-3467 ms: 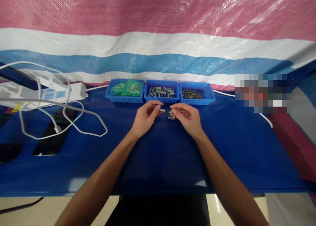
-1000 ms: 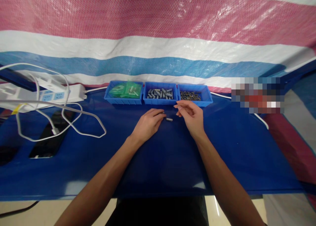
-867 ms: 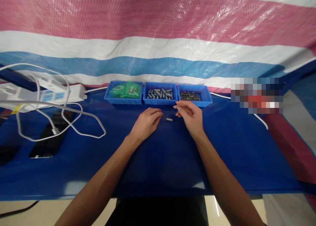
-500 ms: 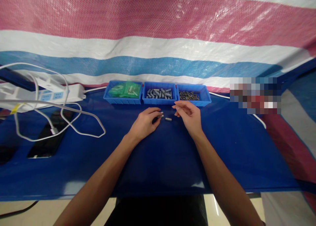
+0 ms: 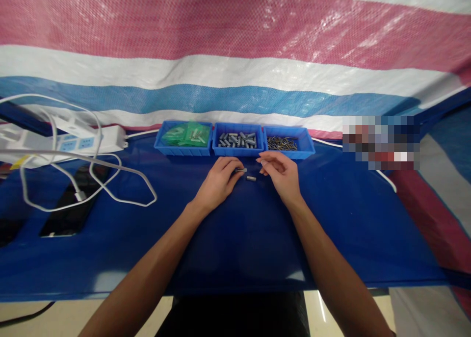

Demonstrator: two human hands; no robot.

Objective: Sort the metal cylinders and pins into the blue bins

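Note:
My left hand (image 5: 218, 184) pinches a small grey cylindrical piece (image 5: 242, 170) between thumb and fingers; the tip pokes out to the right. Just below that tip, a similar loose grey cylinder (image 5: 251, 178) lies on the blue table. To the right of it hovers my right hand (image 5: 282, 176), thumb and fingers brought together in front of the right bin; whatever they hold is too small to make out. Behind the hands, the middle blue bin (image 5: 237, 152) contains many grey cylinders, and the right blue bin (image 5: 294, 154) contains many thin brassy screws.
A third blue bin (image 5: 184, 151) on the left holds green plastic bags with pieces inside. Farther left are a white power strip (image 5: 114, 138), looped white cables (image 5: 138, 203) and a black phone (image 5: 68, 214). A striped tarp (image 5: 235, 72) hangs behind the table (image 5: 239, 248).
My left hand has shifted slightly up and to the right, and the piece in its fingers now points rightward over the loose cylinder. My right hand has barely moved.

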